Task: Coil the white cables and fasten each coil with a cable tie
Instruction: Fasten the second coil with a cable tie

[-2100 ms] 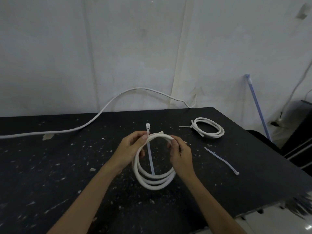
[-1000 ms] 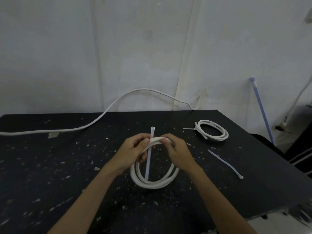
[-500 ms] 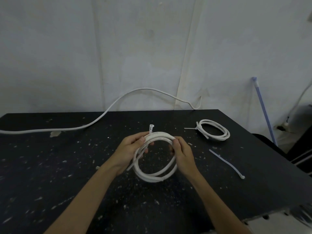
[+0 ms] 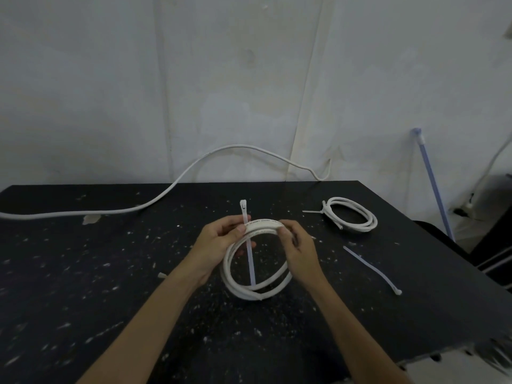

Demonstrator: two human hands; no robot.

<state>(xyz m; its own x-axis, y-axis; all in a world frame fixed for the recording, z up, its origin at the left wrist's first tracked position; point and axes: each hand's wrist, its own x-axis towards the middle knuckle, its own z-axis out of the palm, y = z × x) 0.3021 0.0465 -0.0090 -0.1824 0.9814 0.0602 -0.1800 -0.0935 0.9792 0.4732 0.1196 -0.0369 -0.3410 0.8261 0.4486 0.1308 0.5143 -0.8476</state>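
A white cable coil (image 4: 259, 289) is held upright over the black table (image 4: 83, 286). My left hand (image 4: 219, 242) grips the coil's top left and pinches a white cable tie (image 4: 250, 259) against it. The tie stands nearly vertical behind the top strands, its head above the coil and its tail hanging down inside the ring. My right hand (image 4: 297, 249) grips the coil's top right. A second coil (image 4: 352, 214), with a tie on it, lies at the back right. A loose cable tie (image 4: 371, 268) lies right of my hands.
A long uncoiled white cable (image 4: 166, 194) runs from the table's left edge up along the wall. A blue rod (image 4: 432, 181) leans on the wall at right. The table's right and front edges are close by.
The cable tie has swung from a slant to near vertical, its tail now hanging inside the ring. Both hands kept hold of the coil's top and barely shifted.
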